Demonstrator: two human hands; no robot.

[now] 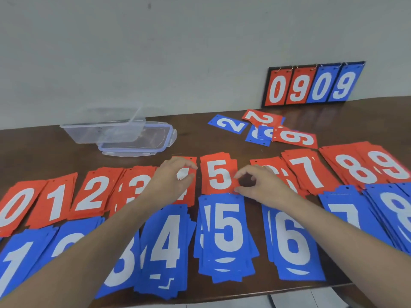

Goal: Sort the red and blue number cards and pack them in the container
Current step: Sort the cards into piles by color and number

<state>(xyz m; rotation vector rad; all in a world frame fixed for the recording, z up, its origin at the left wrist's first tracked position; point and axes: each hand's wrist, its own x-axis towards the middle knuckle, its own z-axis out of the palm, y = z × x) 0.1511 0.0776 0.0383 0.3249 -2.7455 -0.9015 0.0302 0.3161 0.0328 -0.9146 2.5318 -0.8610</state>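
**Sorted card rows across dark table, both hands at the red 5 pile**

Dark brown table against a pale wall. Spread over most of the near surface: two rows of number-card piles. Far row red, 0 to 9 running left to right: red 0 pile, red 1 pile, red 2 pile, red 3 pile, red 4 pile largely hidden behind the left hand, red 5 pile, red 6 pile partly covered by the right hand, red 7 pile, red 8 pile, red 9 pile. Near row blue, just below the red: blue 1 pile, a blue pile crossed by the left forearm, blue 3 pile, blue 4 pile, blue 5 pile, blue 6 pile, blue 7 pile, blue 8 pile.

Upright at the back right, leaning on the wall: flip scoreboard reading 0 9 in red, 0 9 in blue.

At the back left: clear plastic container, open, with its blue-rimmed lid lying flat just beside it and partly under it.

Between scoreboard and rows: small loose heap of unsorted cards, red and blue mixed, a 2 and a 6 or 9 readable.

Left hand over the red 4 pile, fingers curled with thumb and forefinger close together; cannot tell whether a card is pinched.

Right hand at the right edge of the red 5 pile, thumb and fingertips narrowed at that edge; whether a card is actually pinched cannot be told.
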